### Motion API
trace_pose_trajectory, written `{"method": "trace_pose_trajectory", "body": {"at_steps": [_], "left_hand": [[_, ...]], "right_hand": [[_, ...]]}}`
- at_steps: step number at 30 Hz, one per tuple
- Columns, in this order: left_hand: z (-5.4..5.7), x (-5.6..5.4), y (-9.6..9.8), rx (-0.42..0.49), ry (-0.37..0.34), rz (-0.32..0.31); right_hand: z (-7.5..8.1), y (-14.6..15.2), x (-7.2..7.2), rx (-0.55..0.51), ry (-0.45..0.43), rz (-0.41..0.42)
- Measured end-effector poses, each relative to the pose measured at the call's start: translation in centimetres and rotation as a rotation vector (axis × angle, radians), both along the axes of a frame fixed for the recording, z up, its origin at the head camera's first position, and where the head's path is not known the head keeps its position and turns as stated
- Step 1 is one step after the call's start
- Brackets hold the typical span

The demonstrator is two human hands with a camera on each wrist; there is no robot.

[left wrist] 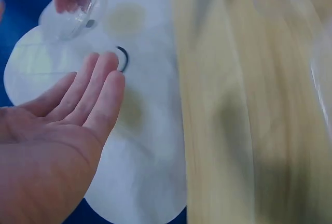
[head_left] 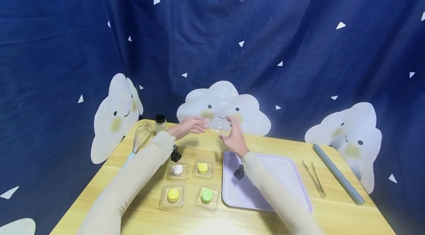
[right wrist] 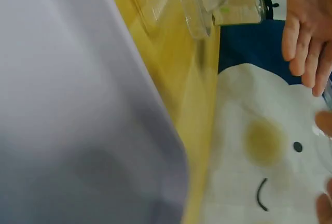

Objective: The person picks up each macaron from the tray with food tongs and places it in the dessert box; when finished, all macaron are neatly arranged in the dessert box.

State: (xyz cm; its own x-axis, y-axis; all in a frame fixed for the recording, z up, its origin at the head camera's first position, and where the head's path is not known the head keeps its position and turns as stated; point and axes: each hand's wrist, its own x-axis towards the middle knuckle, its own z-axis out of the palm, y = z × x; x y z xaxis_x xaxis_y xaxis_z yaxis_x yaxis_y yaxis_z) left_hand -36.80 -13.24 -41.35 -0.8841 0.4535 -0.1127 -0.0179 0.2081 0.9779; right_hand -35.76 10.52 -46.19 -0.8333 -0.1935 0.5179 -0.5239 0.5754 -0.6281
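Observation:
Above the table's far edge, my right hand (head_left: 235, 137) grips a clear rounded container (head_left: 218, 127) between thumb and fingers. In the left wrist view, the container's transparent wall (left wrist: 65, 24) shows beneath those fingers. My left hand (head_left: 190, 127) faces it from the left, fingers extended and nearly straight, with its fingertips close to the container. The left palm (left wrist: 57, 146) holds nothing. Only fingertips (right wrist: 325, 124) of the right hand show at the edge of the right wrist view.
Several macarons, including a green one (head_left: 207, 195), sit in clear square plastic holders below my arms. A lavender tray (head_left: 279, 176) lies under the right forearm, beside tweezers (head_left: 315, 181) and a blue-grey rod (head_left: 338, 174). At the left are a whisk (head_left: 142, 135) and a black-lidded jar (head_left: 161, 122).

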Motion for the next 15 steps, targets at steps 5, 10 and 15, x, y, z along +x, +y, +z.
{"method": "trace_pose_trajectory", "body": {"at_steps": [5,10,15], "left_hand": [[1.1,0.3,-0.3,0.142,-0.090,-0.052],[1.5,0.5,-0.5,0.223,-0.154,-0.104],[1.5,0.5,-0.7,0.287,-0.195,-0.188]], "right_hand": [[1.1,0.5,-0.2,0.072,0.422,-0.052],[1.9,0.5,0.0,0.234,0.826,-0.019],[2.1,0.3,0.4,0.422,1.104,0.030]]}}
